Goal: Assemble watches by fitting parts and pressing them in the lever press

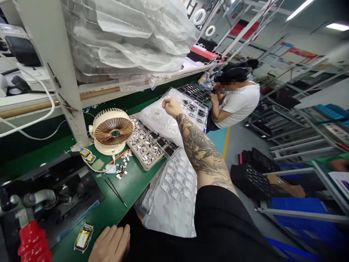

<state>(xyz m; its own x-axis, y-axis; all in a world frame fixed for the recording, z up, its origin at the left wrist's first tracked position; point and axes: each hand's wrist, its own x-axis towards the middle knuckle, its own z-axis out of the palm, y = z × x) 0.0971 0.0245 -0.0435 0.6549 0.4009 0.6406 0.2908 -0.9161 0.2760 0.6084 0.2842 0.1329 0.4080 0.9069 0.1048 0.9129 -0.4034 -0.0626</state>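
Observation:
My right hand [171, 106] reaches far forward over the green bench [114, 207], its fingers closed on the top of a clear plastic blister tray [163, 122] that holds small parts. Under that tray lies a beige tray of small metal parts [147, 145]. Another clear blister tray [176, 185] hangs over the bench's near edge by my forearm. My left hand [111, 243] rests flat at the near edge with its fingers together and nothing in it, next to a small pouch battery [83, 238].
A beige desk fan [112, 131] stands by the white post [58, 72]. A black press with a red handle [40, 203] fills the left. Tweezers [116, 191] and loose metal tabs [121, 169] lie between. A co-worker in a white shirt [237, 103] sits further along.

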